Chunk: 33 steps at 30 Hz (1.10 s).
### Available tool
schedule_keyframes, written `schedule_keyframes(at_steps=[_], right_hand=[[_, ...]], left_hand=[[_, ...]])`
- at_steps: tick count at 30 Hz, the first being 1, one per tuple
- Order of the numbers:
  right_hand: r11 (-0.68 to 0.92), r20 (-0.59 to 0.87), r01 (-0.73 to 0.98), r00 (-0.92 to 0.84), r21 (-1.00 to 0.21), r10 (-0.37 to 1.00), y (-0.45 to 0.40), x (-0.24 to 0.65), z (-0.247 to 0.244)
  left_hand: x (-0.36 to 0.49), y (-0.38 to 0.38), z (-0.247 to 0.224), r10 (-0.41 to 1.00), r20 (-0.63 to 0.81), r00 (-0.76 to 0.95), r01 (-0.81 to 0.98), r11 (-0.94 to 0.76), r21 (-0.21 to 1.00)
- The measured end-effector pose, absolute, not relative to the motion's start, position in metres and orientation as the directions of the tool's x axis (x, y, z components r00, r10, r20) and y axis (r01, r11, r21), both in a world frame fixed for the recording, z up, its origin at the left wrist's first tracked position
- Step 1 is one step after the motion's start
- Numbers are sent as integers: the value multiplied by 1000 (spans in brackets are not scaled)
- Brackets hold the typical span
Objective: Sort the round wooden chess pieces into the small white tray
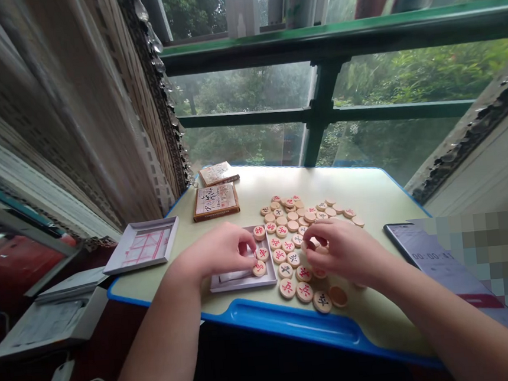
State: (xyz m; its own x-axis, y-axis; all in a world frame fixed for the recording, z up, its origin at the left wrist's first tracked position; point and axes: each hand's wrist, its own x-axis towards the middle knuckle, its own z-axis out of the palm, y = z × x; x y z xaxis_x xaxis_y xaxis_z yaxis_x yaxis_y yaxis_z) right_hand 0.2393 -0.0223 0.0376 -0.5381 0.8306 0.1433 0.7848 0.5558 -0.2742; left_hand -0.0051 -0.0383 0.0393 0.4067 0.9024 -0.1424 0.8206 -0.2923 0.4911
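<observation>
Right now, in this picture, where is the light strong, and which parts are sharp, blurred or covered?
Head view: daylight through the window leaves pale glare on the table's far part; head view, middle: markings on the wooden pieces look fairly sharp; head view, left: the curtain looks stretched and soft; head view, right: square blocks cover part of the phone.

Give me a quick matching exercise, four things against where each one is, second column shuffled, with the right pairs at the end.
Column one
1. Left hand
2. Right hand
3. Phone
4. Blue trough

Column two
A. On the right side of the table
B. Over the loose round pieces
C. Along the table's near edge
D. Over the shallow open box

Right pairs: 1-D, 2-B, 3-A, 4-C
</observation>
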Motion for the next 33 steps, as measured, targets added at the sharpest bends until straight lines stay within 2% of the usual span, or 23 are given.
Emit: schedule_keyframes(at_steps=[4,10,18,26,33], right_hand=[[570,185,764,-540,-303,821,-26,238,36],[600,216,746,-560,-288,800,-30,232,32],[627,253,719,-574,-300,779,-31,233,30],[673,315,659,-595,-336,740,-35,228,32],[761,358,583,-672,-285,648,-35,229,26]], left_hand=[[-6,-36,38,887,-168,430,812,-298,502],[-4,-36,39,885,-121,449,785,-326,527],[-6,-39,39,831,-137,539,676,-330,659],[-2,-36,35,834,-141,534,703,-345,622],[2,-37,34,852,-140,505,730,-335,595]])
